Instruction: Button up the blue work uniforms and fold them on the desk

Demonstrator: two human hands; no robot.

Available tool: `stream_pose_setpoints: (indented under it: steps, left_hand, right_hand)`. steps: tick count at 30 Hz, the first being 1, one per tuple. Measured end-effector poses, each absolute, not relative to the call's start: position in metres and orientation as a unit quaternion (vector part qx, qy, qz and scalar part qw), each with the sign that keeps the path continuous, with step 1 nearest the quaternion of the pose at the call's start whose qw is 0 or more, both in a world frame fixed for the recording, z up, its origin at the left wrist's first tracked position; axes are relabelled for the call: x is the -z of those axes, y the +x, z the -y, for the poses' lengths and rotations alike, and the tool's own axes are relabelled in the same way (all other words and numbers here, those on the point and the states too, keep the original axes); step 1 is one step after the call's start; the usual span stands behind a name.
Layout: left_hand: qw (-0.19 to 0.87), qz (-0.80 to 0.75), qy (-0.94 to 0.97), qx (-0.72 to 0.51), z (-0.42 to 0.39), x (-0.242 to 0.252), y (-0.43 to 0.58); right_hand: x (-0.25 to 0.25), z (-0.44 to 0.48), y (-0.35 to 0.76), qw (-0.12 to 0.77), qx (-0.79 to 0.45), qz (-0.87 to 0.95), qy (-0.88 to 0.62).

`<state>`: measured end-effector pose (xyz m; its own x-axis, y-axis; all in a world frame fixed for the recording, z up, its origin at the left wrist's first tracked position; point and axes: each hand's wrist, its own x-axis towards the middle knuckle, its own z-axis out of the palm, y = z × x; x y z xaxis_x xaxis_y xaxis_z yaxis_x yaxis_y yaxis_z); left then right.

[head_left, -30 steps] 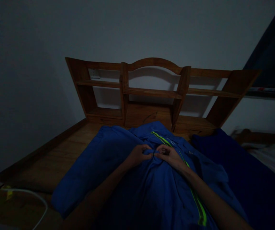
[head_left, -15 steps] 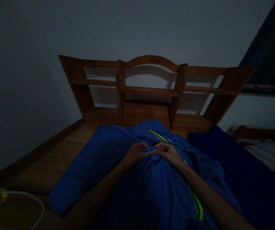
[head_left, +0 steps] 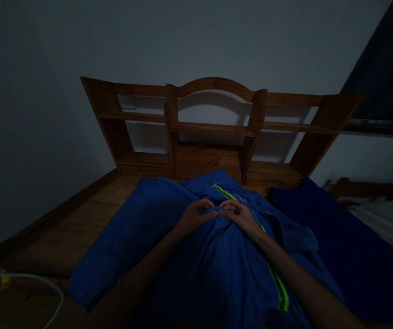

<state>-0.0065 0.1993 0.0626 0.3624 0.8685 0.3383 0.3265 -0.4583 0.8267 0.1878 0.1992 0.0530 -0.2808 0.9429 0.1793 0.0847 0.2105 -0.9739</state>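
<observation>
A blue jacket [head_left: 121, 242] with bright yellow-green stripes and pale lettering lies spread out in front of me. Near its upper middle, my left hand [head_left: 196, 215] pinches a fold of the cloth between thumb and fingers. Close beside it, my right hand [head_left: 239, 215] grips the same gathered fold, thumb toward me and fingers curled behind. The fingertips of both hands almost meet. The picture is dark, so whether a button or other fastening sits in the fold cannot be made out.
Behind the jacket stands a wooden shelf unit [head_left: 213, 130] against the wall. A dark blue cloth [head_left: 347, 256] lies to the right, with white bedding [head_left: 385, 219] beyond it. Bare wooden boards [head_left: 69, 228] show at left, and a white cable [head_left: 35, 276] curves at the lower left.
Both hands have stayed on the fold and shifted very slightly, with the fingers moving a little at the cloth. The jacket lies as before; the view has moved slightly.
</observation>
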Motion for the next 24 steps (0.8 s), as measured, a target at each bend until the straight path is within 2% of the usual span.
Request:
stream_pose_setpoints:
  steps: [2, 7, 9, 11, 14, 18, 24]
  left_hand:
    - [0.301, -0.428, 0.759, -0.388, -0.196, -0.062, -0.005]
    - [0.052, -0.608, 0.711, -0.349, -0.178, -0.067, -0.01]
    - [0.007, -0.609, 0.719, -0.335, -0.171, -0.073, -0.02]
    - [0.017, -0.576, 0.751, -0.322, -0.167, -0.078, -0.033]
    - [0.092, -0.526, 0.794, -0.291, -0.165, -0.081, -0.051]
    - [0.139, -0.524, 0.798, -0.263, -0.166, -0.08, -0.059]
    - [0.182, -0.486, 0.798, -0.305, -0.201, -0.088, -0.038]
  right_hand:
    - [-0.055, -0.199, 0.188, 0.443, -0.45, 0.658, -0.411]
    - [-0.062, -0.199, 0.194, 0.44, -0.387, 0.693, -0.42]
    - [-0.064, -0.201, 0.198, 0.447, -0.379, 0.692, -0.42]
    - [-0.064, -0.203, 0.202, 0.464, -0.382, 0.68, -0.421]
    - [-0.062, -0.206, 0.206, 0.5, -0.372, 0.66, -0.419]
    - [-0.062, -0.206, 0.209, 0.53, -0.336, 0.657, -0.418]
    - [-0.067, -0.208, 0.22, 0.597, -0.338, 0.557, -0.468]
